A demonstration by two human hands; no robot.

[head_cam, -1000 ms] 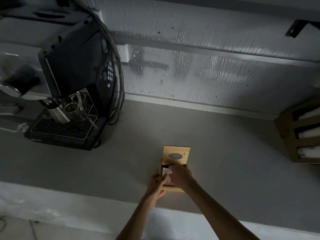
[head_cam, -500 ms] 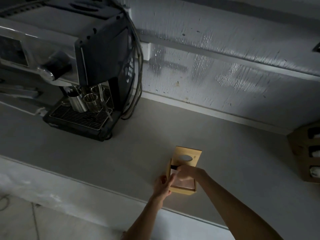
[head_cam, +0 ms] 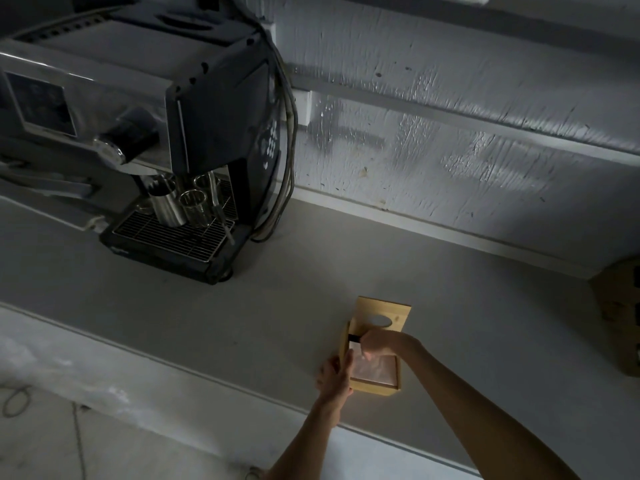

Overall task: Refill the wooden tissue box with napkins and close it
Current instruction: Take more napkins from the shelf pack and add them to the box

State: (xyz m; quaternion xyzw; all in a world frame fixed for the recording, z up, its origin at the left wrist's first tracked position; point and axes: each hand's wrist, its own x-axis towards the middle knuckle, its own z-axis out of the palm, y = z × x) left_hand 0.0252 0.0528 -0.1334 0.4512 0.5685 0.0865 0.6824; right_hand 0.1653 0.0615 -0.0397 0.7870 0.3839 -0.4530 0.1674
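While the lid (head_cam: 393,310) stands open beyond the far end, the wooden box (head_cam: 375,388) sits near the front edge of the counter (head_cam: 242,323), well apart from the coffee machine (head_cam: 194,133). Whether the lid slides or hinges cannot be told.

Contents: pale napkins (head_cam: 375,370), lying flat and filling the open well close to the rim.

Left hand (head_cam: 334,375): grips the box's left wall, thumb over the rim.

Right hand (head_cam: 381,346): fingers curled down at the far end of the stack, beside a dark gap under the lid. In this dim light I cannot tell whether it pinches a sheet or only presses.

Stage, as judged: filling looks nearly done; closing is not yet done.

Risks, as judged:
- Stack riding high. The lid's edge may catch the top sheets and crumple them or jam partway.
- Fingers in the lid's path. Closing before the right hand clears could nip them.
- Top napkin left flat. Nothing would show through the oval hole (head_cam: 381,320), so the first sheet would be hard to draw.
- Box close to the counter's edge. A firm pull on the lid towards the person could drag it off if the left hand's hold slackens.
- Poor light. A skewed lid may go unnoticed.
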